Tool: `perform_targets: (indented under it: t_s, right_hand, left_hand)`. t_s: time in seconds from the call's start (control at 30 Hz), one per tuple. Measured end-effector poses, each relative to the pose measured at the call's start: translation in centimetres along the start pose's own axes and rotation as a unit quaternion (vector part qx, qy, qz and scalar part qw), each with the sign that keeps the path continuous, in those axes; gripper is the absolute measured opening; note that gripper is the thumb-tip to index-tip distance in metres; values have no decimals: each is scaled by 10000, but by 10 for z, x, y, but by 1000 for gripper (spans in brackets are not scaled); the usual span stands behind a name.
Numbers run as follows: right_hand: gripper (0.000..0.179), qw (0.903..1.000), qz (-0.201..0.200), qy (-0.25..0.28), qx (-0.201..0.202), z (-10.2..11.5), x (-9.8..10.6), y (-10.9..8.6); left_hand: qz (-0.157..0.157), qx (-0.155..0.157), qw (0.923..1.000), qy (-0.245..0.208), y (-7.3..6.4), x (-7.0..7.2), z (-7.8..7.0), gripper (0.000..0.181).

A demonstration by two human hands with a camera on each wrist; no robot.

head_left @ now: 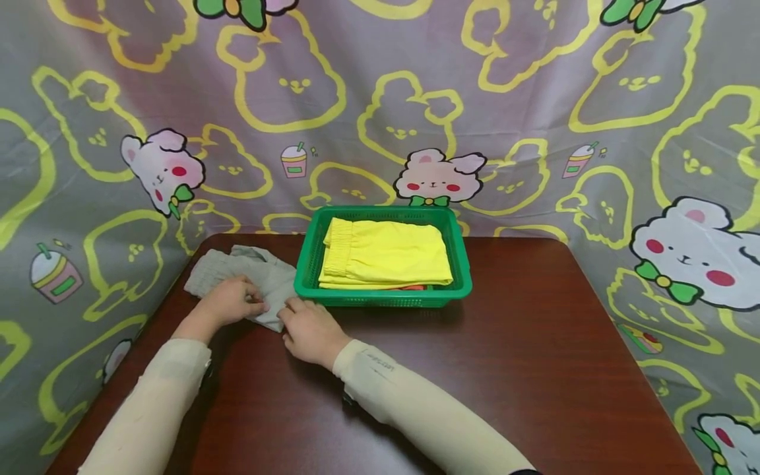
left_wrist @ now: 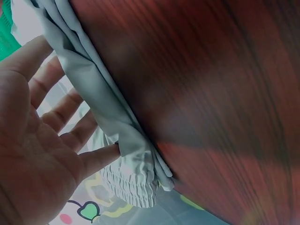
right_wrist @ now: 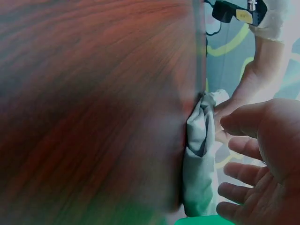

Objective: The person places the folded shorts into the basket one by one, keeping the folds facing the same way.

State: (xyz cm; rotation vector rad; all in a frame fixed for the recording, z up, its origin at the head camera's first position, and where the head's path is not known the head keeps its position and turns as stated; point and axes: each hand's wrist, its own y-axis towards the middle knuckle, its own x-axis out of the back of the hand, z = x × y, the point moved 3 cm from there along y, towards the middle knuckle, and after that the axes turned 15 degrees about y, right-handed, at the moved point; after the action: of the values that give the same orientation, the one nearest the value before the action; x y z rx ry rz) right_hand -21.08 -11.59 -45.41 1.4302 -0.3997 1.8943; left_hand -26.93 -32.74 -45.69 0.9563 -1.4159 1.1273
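Observation:
A light grey garment (head_left: 204, 269) with a gathered elastic waistband lies folded on the table, left of the green basket. My left hand (head_left: 230, 302) rests on its near side; in the left wrist view the fingers (left_wrist: 70, 110) of that hand are spread, their tips against the cloth. At the garment's right end, close by the basket, is my right hand (head_left: 315, 332). In the right wrist view, the right hand's fingers (right_wrist: 241, 173) are loosely bent beside the cloth, with nothing gripped between them.
The green basket (head_left: 380, 301) stands at the back middle of the brown table (head_left: 505, 369). Inside it lies a folded yellow garment (head_left: 392, 254) with an elastic waistband, and a bit of red (head_left: 412, 287) shows underneath. A patterned curtain (head_left: 522, 119) hangs behind and along both sides.

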Motion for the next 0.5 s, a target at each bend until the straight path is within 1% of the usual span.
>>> perform_targets:
  t_s: [0.17, 0.27, 0.4, 0.5]
  right_hand:
    - [35, 9999, -12, -114, -15, 2, -5, 6]
    - [38, 9999, -29, -157, -22, 2, -6, 9]
    - [37, 9998, -47, -195, -39, 3, -8, 12]
    - [34, 9997, -87, -211, -56, 3, -10, 13]
  left_hand:
    - [-26, -82, 9999, 104, -2, -2, 0, 22]
    - [-28, -123, 9999, 86, -5, -2, -1, 23]
    - [-69, -244, 9997, 2, -10, -1, -4, 24]
    - [-110, -322, 9994, 22, -14, 0, -6, 25]
